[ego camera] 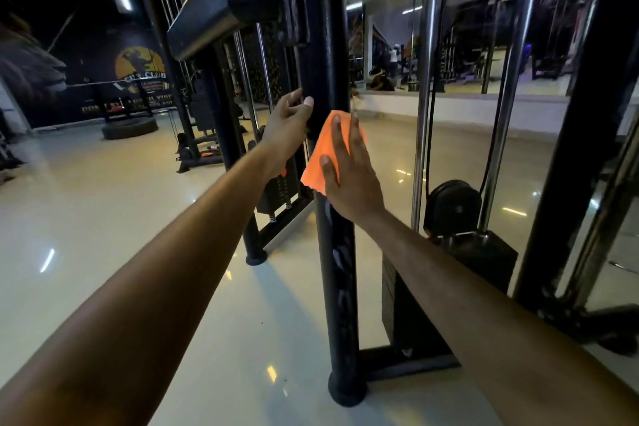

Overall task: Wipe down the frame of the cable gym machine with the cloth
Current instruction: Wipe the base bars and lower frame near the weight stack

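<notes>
The orange cloth (326,152) lies flat against the black upright post (337,252) of the cable machine, near the middle of the view. The right hand (349,176) covers it from the 4 o'clock side, fingers straight and spread, pressing the cloth onto the post. The cloth looks soft and thin, with one corner hanging at 7 o'clock of the hand. The left hand (288,128), at 10 o'clock of the cloth, has its fingers curled around the same post. The post is round, painted metal with worn grey marks low down. At 3 o'clock stand shiny chrome guide rods (423,149). The floor (138,218) is glossy and pale.
</notes>
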`<state>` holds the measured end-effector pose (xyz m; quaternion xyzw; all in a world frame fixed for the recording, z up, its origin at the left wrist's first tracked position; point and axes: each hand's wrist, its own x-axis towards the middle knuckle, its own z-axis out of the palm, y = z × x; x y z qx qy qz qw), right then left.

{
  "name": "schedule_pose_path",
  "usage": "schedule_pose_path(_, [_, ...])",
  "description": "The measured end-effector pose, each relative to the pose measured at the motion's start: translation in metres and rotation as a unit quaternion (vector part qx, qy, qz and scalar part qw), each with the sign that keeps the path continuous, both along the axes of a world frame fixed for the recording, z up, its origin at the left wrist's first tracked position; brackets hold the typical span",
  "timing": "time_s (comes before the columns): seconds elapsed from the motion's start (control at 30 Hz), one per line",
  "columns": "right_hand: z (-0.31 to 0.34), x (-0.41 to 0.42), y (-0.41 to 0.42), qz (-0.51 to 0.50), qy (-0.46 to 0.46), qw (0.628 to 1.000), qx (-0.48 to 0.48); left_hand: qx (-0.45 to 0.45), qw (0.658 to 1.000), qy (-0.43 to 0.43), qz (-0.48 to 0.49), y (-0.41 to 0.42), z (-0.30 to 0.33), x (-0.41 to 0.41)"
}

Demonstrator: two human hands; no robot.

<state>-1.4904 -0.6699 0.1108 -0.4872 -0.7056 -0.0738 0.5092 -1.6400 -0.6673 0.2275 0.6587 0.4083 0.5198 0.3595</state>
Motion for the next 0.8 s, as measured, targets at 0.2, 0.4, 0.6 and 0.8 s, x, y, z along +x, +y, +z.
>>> schedule_pose_path(0.2, [-0.036,-0.007,-0.008,-0.015,-0.026,0.999,0.015,-0.050,0.997,-0.018,-0.051,-0.004,-0.023,-0.006])
schedule_pose_path(0.4, [-0.085,-0.008,-0.012,-0.020,-0.031,0.999,-0.022,-0.080,0.995,-0.020,-0.061,-0.001,-0.049,-0.009])
schedule_pose_path(0.6, [-0.041,-0.016,-0.002,-0.017,0.022,0.999,0.016,-0.092,0.993,-0.029,-0.064,0.003,-0.053,-0.009])
schedule_pose_path(0.8, [-0.145,-0.009,-0.017,-0.052,-0.047,0.996,-0.054,-0.106,0.991,-0.013,-0.075,0.005,-0.084,-0.013])
